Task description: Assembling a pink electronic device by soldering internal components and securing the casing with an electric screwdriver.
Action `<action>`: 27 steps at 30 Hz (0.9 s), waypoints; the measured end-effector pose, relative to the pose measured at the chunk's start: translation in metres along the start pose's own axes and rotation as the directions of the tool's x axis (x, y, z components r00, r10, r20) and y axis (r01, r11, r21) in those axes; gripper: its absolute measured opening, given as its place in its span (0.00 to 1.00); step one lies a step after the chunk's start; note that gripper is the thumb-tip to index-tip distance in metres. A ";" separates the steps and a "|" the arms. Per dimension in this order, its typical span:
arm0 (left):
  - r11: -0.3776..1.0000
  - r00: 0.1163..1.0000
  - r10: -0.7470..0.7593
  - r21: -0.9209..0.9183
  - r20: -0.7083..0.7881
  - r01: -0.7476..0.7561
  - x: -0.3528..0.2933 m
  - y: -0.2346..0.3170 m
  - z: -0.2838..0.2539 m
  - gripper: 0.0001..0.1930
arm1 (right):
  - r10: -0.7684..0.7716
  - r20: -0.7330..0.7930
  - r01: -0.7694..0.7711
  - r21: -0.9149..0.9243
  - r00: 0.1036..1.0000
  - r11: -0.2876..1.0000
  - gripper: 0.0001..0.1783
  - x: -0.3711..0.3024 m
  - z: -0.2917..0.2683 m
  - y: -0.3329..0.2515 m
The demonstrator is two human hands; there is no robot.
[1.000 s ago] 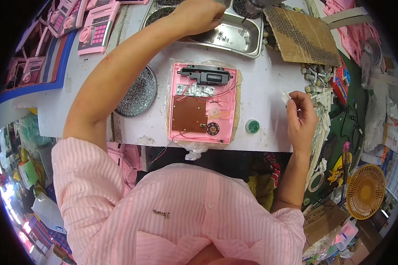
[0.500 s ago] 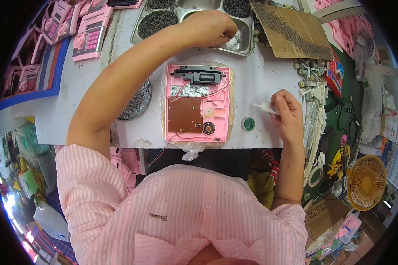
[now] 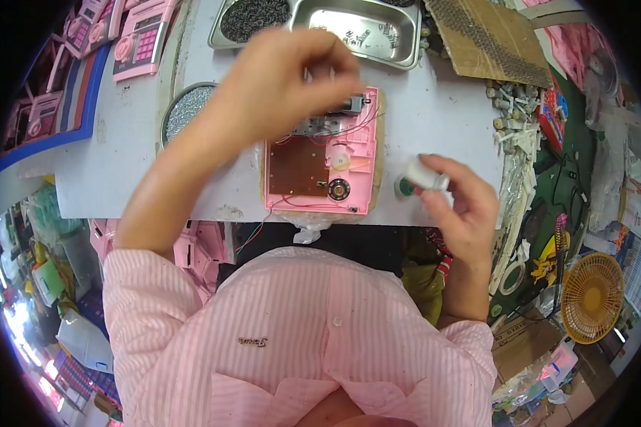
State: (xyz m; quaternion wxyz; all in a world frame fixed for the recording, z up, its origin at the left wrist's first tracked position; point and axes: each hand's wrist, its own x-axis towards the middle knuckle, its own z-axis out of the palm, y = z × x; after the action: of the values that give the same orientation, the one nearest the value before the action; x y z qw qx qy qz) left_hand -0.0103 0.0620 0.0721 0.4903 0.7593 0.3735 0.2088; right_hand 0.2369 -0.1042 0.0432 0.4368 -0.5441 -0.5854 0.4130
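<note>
My left hand [image 3: 281, 85], smeared by motion, hovers over the far end of an open pink plastic casing [image 3: 369, 153]. Its thumb and fingers curl toward each other; whatever they pinch is too small to make out. Inside the casing are a brown circuit board [image 3: 299, 165], a round black speaker [image 3: 339, 189], a white wheel [image 3: 340, 162] and thin wires. The hand partly hides a black part at the far end. To the right, my right hand [image 3: 466, 210] grips a small white bottle [image 3: 426, 175], held tilted above a round green-topped container [image 3: 405, 186].
A metal tray [image 3: 356, 60] with small screws in its compartments stands at the back. A round dish of small metal pieces [image 3: 186, 112] is at left. Cardboard [image 3: 488, 39] set with screws lies at back right. Pink phone-like units [image 3: 144, 43] sit far left.
My left hand has come back from the metal tray to over the casing. My right hand has turned the white bottle and brought it over the green-topped container.
</note>
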 end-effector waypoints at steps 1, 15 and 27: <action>0.969 0.998 -0.053 -0.241 0.016 0.055 -0.026 0.000 0.009 0.09 | -0.059 0.017 0.059 -0.010 0.998 0.998 0.21 0.000 0.010 -0.002; 0.338 0.929 -0.337 -0.902 0.151 0.269 -0.102 -0.029 0.062 0.06 | -0.475 0.140 0.495 -0.255 0.869 0.831 0.20 0.004 0.051 -0.012; 0.910 0.984 0.172 0.392 -0.054 -0.138 -0.078 -0.020 0.062 0.07 | 0.132 -0.175 -0.045 0.426 0.976 0.904 0.19 -0.019 0.022 0.023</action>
State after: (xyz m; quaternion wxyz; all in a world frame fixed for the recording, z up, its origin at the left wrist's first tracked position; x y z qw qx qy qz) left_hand -0.0249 -0.0295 0.0309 0.2962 0.8584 0.3669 0.2022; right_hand 0.2230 -0.1222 0.0142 0.5806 -0.5023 -0.4108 0.4918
